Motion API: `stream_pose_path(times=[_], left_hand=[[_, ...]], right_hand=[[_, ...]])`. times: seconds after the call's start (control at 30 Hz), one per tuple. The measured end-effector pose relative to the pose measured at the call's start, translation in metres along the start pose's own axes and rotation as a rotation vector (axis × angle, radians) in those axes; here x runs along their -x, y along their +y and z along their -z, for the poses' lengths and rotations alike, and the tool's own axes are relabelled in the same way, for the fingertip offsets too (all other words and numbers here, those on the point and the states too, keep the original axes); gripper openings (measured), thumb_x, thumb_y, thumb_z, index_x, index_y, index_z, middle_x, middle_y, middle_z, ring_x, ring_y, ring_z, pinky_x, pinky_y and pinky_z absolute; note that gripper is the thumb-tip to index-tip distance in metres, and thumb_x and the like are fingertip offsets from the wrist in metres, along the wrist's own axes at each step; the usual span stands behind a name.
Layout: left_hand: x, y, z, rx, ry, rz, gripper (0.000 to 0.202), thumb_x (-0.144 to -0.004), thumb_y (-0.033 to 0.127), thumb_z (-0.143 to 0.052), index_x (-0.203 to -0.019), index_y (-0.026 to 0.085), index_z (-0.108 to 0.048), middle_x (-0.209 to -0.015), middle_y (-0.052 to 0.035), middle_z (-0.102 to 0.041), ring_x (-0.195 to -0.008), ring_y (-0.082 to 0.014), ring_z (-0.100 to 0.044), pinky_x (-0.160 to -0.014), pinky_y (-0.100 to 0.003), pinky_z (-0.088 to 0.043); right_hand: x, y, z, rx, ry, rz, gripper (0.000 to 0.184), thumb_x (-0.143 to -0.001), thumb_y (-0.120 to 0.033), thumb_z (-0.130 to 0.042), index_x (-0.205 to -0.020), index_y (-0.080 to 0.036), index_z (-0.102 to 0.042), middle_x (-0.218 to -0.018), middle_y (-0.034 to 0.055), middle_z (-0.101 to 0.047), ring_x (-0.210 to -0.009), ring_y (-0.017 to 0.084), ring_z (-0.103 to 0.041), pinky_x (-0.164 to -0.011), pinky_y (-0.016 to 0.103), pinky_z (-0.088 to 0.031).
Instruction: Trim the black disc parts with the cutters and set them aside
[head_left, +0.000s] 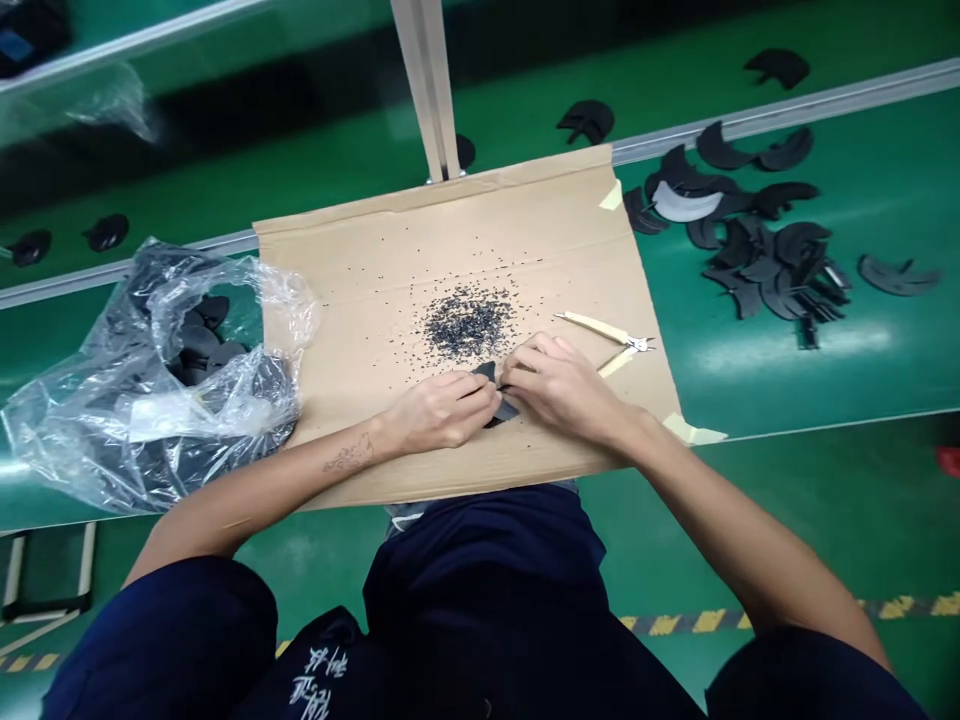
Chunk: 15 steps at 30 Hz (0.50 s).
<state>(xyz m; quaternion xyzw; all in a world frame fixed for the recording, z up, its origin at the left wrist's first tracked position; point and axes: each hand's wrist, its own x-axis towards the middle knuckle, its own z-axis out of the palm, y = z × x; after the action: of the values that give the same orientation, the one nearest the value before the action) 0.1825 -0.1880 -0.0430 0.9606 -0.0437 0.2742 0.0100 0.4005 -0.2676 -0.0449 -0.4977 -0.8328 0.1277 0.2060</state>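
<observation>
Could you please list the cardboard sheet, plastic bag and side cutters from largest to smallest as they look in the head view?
The cardboard sheet, then the plastic bag, then the side cutters.

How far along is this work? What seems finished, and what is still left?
Seems done: black curved pieces lie heaped on the green bench at right, and black crumbs are piled on the cardboard sheet. In hand: the left hand and right hand pinch one black piece, with yellow-handled cutters lying nearby. Left: more black pieces sit in the plastic bag, though I cannot tell whether they are finished.
</observation>
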Motion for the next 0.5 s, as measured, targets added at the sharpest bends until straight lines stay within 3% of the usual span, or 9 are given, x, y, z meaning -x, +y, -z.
stream_pose_path(times=[0.1,0.23,0.33,0.5], left_hand=[[0.003,-0.003,0.0,0.048,0.128,0.083,0.015,-0.098,0.01,-0.055,-0.105,0.011,-0.068,-0.095,-0.0089,-0.078,-0.093,-0.0177,-0.075,-0.081,-0.031,-0.063],[0.002,0.0,0.01,0.245,0.369,0.389,0.019,-0.094,0.012,-0.063,-0.109,0.019,-0.072,-0.094,-0.0057,-0.079,-0.093,-0.0161,-0.075,-0.083,-0.031,-0.064],[-0.001,0.005,0.017,0.372,0.513,0.515,0.026,-0.091,0.014,-0.068,-0.115,0.023,-0.073,-0.096,-0.0058,-0.078,-0.091,-0.0158,-0.076,-0.081,-0.031,-0.065],[0.0,0.012,0.022,0.437,0.563,0.642,0.03,-0.089,0.015,-0.072,-0.117,0.026,-0.074,-0.098,-0.0031,-0.079,-0.086,-0.0135,-0.076,-0.078,-0.025,-0.064]], right_hand=[[-0.001,-0.004,0.001,-0.237,0.066,-0.083,0.017,-0.099,-0.023,-0.051,-0.098,-0.017,-0.067,-0.097,0.0095,-0.07,-0.09,0.02,-0.061,-0.079,0.036,-0.048],[-0.01,-0.022,0.002,-0.927,0.258,-0.297,0.015,-0.097,-0.033,-0.061,-0.102,-0.019,-0.064,-0.078,0.0007,-0.069,-0.069,0.014,-0.066,-0.068,0.029,-0.053],[-0.025,-0.04,0.002,-1.353,0.359,-0.411,0.021,-0.089,-0.038,-0.072,-0.097,-0.019,-0.065,-0.067,-0.0032,-0.067,-0.06,0.012,-0.066,-0.062,0.026,-0.055],[-0.039,-0.056,0.002,-1.546,0.387,-0.527,0.031,-0.08,-0.046,-0.08,-0.089,-0.018,-0.069,-0.06,-0.0041,-0.066,-0.045,0.01,-0.059,-0.045,0.023,-0.049]])
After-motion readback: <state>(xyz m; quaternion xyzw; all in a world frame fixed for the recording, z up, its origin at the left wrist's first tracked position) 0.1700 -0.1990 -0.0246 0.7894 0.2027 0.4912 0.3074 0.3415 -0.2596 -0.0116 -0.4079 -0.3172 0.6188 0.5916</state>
